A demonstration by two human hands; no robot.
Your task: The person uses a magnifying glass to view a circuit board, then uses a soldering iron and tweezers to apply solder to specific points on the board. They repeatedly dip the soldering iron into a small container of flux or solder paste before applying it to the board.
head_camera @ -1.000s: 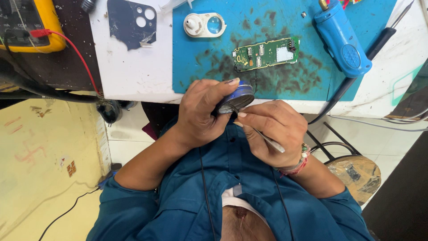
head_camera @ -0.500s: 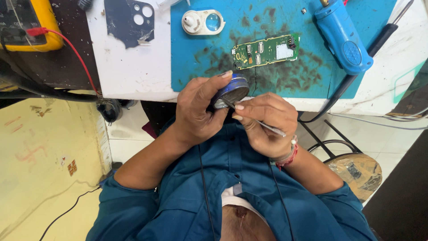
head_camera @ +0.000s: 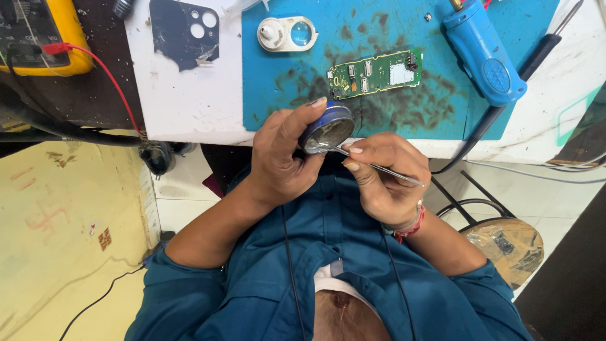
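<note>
At the bench edge, the left hand (head_camera: 284, 161) is gripping a small round tin (head_camera: 326, 128) tilted rightward; the right hand (head_camera: 385, 177) is pinching tweezers (head_camera: 372, 165), their long axis pointing left into the tin.

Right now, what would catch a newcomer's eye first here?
First the two hands at the table edge: the left hand holds a small round blue tin tilted open, while the right hand dips thin metal tweezers into it. Just beyond, a green circuit board lies on the stained blue mat, with a blue tool at its right.
</note>
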